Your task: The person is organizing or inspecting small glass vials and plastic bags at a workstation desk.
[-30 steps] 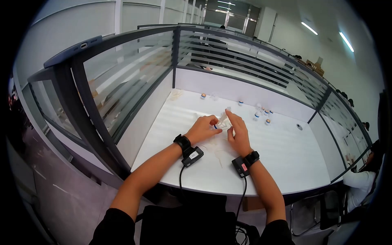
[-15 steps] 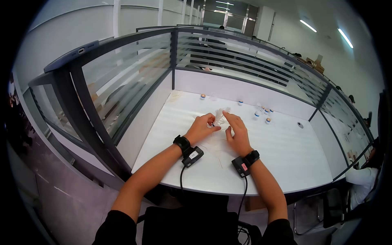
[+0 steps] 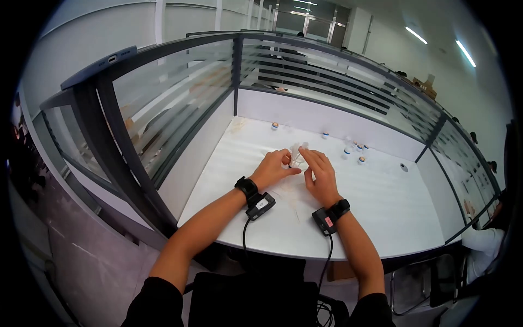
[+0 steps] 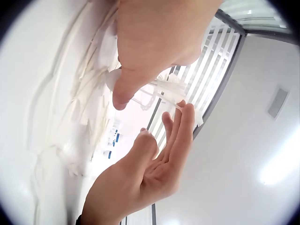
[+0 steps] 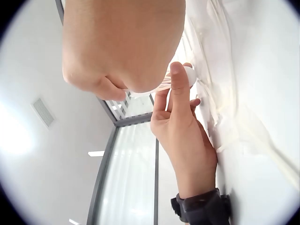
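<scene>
My left hand (image 3: 272,169) pinches the white rounded base of a shuttlecock (image 4: 173,87) between thumb and fingers. Its pale feathers and quills flare upward, away from that hand, and a thin white loop shows among the quills in the left wrist view. Facing it, my right hand (image 3: 322,177) has long, nearly straight fingers, their tips at the upper ends of the feathers, with the thumb standing apart. Part of the shuttlecock's base is hidden behind my left thumb (image 5: 179,86).
Loose pale feathers (image 4: 93,93) lie on the white desk (image 3: 381,218) beneath my hands. Several small blue-banded shuttlecock bases (image 3: 361,161) stand toward the back right, another base (image 3: 275,126) at the back left. Low partitions (image 3: 327,114) border the desk.
The shuttlecock has turned slightly and stands more upright between the hands. Both hands stay close together, with small shifts of the right fingers at the feathers.
</scene>
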A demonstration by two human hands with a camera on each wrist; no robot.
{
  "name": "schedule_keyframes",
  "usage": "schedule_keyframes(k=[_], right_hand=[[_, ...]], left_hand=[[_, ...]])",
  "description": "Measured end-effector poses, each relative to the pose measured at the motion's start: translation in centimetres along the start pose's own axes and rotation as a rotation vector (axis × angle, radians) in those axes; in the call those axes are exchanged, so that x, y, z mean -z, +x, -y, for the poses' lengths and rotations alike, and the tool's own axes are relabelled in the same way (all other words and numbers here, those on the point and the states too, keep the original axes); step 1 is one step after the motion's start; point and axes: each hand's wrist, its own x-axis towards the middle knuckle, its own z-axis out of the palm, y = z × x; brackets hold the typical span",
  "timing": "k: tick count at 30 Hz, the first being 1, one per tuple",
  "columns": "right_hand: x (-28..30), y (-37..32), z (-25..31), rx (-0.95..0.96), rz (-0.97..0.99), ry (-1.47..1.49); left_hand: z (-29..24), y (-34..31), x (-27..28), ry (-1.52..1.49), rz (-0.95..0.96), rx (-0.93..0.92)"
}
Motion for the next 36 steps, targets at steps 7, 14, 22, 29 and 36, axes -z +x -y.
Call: schedule_keyframes(k=[7,14,22,29,36], right_hand=[[-0.3,-0.1,-0.1,0.022,0.021,-0.021],[-0.3,0.0,-0.1,0.057,0.027,-0.035],[-0.8,0.1,-0.2,0.013,-0.068,0.032],[-0.8,-0.1,-0.1,-0.043,-0.106,0.085],[-0.9,-0.2,0.0,-0.147,-0.119,0.185]], left_hand=[[-0.1,-0.2,-0.2,-0.08,0.009,0.045],[0.2,0.1,-0.2,-0.011,0.019,0.042],[-0.2,0.1,-0.1,-0.032,0.062,-0.018],[0.1,0.2,-0.2,-0.001,0.129,-0.072],[-0.1,0.2,-0.2,0.006,0.143,-0.075]])
